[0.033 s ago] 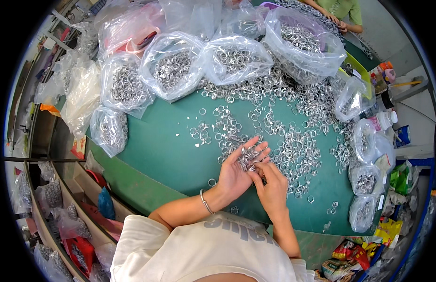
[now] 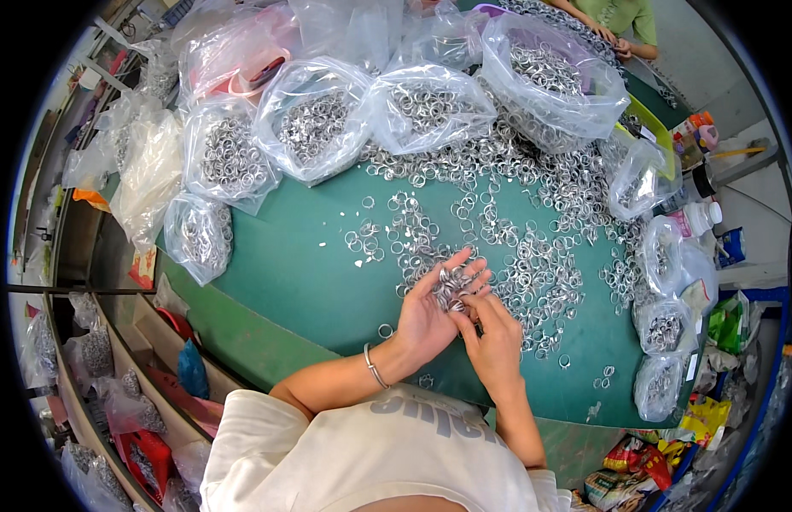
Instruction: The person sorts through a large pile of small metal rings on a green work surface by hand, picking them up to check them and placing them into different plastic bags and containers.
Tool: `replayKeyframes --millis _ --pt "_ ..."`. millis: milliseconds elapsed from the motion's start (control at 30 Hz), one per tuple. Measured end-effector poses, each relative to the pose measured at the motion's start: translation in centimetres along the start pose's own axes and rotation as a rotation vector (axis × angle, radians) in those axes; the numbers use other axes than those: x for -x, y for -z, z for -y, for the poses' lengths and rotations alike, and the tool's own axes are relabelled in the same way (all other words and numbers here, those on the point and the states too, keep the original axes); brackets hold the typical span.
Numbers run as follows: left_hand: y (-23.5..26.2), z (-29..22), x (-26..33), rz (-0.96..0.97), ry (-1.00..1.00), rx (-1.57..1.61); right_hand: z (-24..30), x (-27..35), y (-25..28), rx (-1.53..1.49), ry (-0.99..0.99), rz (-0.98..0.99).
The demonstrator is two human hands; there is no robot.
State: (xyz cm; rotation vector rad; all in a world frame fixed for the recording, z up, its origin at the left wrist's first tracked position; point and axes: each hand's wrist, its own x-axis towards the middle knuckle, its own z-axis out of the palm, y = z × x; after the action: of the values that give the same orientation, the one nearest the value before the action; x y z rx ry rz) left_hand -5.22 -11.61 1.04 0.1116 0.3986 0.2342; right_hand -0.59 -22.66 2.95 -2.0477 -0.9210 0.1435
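Observation:
My left hand [image 2: 428,322] is cupped palm up and holds a small heap of silver-coloured rings [image 2: 448,283]. Over its palm, my right hand [image 2: 493,343] has thumb and forefinger pinched on one ring at the heap's near edge; the fingers partly cover that ring. Beneath and beyond both hands, many loose rings [image 2: 545,286] lie scattered on the green tabletop [image 2: 285,269]. They thicken into a broad pile [image 2: 515,166] toward the back. A single ring [image 2: 385,330] lies just left of my left wrist.
Open plastic bags of rings [image 2: 315,124] line the table's far edge, and smaller bags [image 2: 665,328] stand along its right. A lime-green tray [image 2: 648,119] sits at the back right. Shelves with bagged goods [image 2: 97,354] stand at left. Another person's hands [image 2: 616,43] work at the far right.

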Motion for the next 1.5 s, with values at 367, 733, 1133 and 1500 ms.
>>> replayKeyframes --millis 367,733,1133,1500 --pt "0.6 0.2 -0.1 0.009 0.062 0.099 1.2 0.5 0.0 -0.097 0.001 0.018" --pt "0.3 -0.1 0.4 0.097 0.114 0.081 1.2 0.7 0.6 -0.074 0.051 0.035" --pt "0.2 -0.1 0.8 0.061 0.12 0.044 2.3 0.8 0.8 -0.067 -0.028 0.106" --pt "1.8 0.0 2.1 0.047 0.084 -0.213 1.9 0.6 1.2 -0.186 -0.151 -0.114"
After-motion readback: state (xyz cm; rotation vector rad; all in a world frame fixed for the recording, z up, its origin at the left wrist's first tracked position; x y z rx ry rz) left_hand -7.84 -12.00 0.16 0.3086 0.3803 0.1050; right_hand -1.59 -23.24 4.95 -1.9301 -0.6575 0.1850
